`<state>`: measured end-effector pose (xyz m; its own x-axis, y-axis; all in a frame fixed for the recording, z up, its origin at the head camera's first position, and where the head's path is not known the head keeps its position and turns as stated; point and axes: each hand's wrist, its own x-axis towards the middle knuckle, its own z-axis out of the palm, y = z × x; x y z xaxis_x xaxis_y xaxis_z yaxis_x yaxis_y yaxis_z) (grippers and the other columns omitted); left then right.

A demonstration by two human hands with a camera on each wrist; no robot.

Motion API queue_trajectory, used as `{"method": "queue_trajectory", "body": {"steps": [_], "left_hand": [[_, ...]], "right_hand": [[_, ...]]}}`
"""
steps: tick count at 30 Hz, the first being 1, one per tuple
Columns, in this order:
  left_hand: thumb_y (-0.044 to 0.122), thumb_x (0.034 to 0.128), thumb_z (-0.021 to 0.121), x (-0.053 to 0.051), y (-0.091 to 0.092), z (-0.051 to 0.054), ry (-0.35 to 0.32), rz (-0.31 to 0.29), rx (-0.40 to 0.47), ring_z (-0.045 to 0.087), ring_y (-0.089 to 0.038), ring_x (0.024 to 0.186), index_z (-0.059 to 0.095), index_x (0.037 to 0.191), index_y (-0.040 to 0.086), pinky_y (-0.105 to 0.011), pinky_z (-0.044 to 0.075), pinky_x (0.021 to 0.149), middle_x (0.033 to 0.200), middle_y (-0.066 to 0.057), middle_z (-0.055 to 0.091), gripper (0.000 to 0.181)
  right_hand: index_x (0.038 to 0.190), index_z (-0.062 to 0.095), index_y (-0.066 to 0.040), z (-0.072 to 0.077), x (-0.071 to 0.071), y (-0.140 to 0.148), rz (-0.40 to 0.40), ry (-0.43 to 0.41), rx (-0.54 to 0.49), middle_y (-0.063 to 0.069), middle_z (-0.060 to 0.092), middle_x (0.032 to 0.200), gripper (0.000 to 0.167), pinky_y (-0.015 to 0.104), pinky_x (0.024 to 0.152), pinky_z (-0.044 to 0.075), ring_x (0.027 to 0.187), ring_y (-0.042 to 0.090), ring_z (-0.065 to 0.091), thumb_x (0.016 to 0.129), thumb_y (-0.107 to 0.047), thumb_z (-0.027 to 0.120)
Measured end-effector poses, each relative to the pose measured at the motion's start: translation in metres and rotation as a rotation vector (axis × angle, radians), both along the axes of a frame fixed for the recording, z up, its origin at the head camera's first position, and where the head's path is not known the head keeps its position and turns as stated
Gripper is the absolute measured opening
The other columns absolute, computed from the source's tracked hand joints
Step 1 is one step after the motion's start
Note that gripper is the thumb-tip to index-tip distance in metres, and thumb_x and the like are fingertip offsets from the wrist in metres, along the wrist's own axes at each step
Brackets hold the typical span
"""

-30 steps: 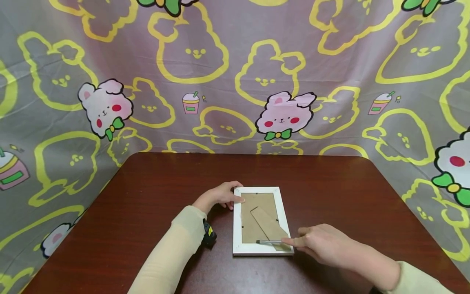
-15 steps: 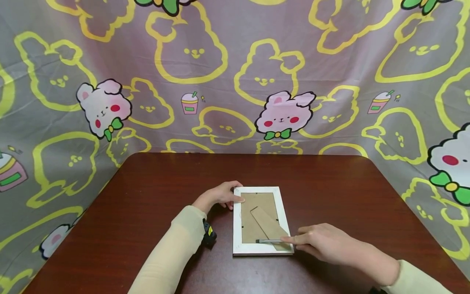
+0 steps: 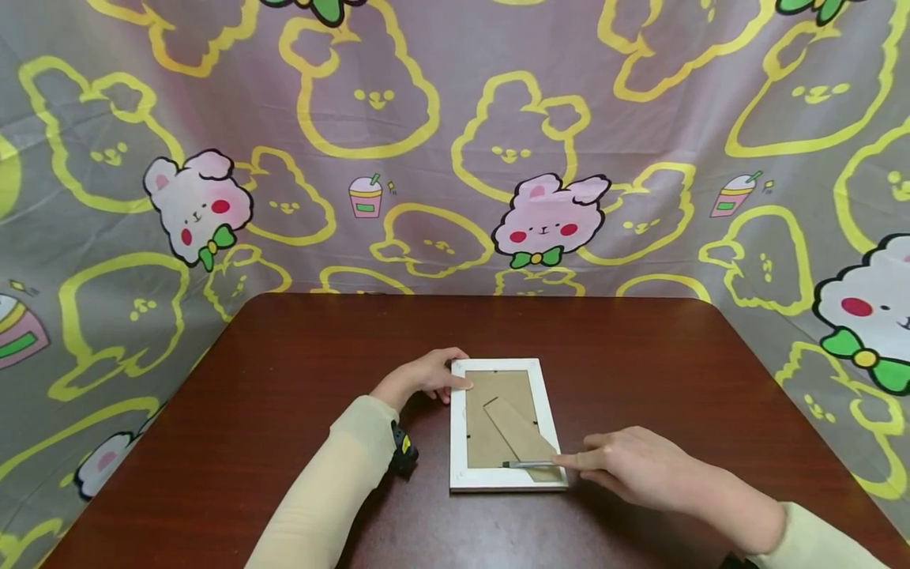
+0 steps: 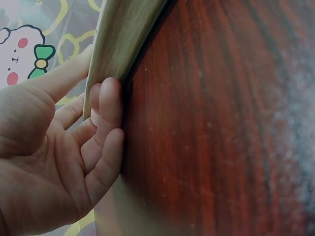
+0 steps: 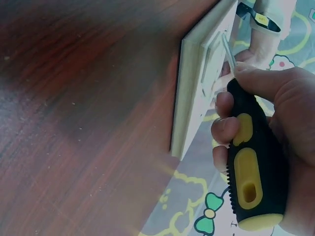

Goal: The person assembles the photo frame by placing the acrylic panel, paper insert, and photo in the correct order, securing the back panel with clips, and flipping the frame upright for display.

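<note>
A white picture frame (image 3: 458, 419) lies back up on the table, its brown backing board (image 3: 490, 442) and slanted stand leg (image 3: 522, 431) showing. At its far left corner my left hand (image 3: 434, 374) grips the edge, thumb on top; in the left wrist view the other fingers (image 4: 110, 105) bend against the frame's side. My right hand (image 3: 636, 466) holds a flat-tipped screwdriver (image 5: 258, 172) by its black and yellow handle. The metal blade (image 3: 528, 464) lies low across the near end of the backing; whether the tip touches it I cannot tell.
The dark reddish-brown table (image 3: 320, 340) spreads around the frame. Behind it and at both sides hangs a grey curtain (image 3: 419, 182) with yellow outlines and rabbit faces. A black wrist device (image 3: 405, 452) sits on the left wrist.
Since half a second ago, the right hand and screwdriver have shifted slightly right, so the blade tip reaches less far across the frame. The left hand keeps its grip.
</note>
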<state>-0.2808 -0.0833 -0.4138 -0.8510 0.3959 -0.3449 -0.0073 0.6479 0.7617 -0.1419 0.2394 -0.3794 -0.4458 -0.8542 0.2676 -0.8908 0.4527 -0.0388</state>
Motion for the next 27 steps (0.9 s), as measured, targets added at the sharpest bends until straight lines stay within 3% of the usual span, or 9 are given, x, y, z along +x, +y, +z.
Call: {"method": "queue_trajectory", "body": {"steps": [18,27], "left_hand": [[0.023,0.0911,0.071,0.0,0.0,0.0,0.006,-0.01,0.009,0.06,-0.019,0.054,0.052,0.131,0.013,-0.029,0.044,0.052,0.066,-0.007,0.059,0.045],[0.024,0.0912,0.071,-0.001,-0.002,-0.003,0.029,-0.028,0.007,0.06,-0.018,0.055,0.05,0.134,0.012,-0.03,0.045,0.053,0.065,-0.007,0.059,0.049]], "right_hand": [[0.118,0.072,-0.027,0.004,0.001,-0.007,0.012,-0.008,0.016,-0.016,0.043,0.071,0.052,0.013,0.045,0.028,0.052,-0.006,0.032,0.073,-0.003,0.08],[0.116,0.074,-0.022,0.007,-0.005,-0.011,-0.053,-0.146,0.087,-0.02,0.051,0.071,0.047,0.016,0.049,0.037,0.056,-0.006,0.043,0.075,0.002,0.077]]}}
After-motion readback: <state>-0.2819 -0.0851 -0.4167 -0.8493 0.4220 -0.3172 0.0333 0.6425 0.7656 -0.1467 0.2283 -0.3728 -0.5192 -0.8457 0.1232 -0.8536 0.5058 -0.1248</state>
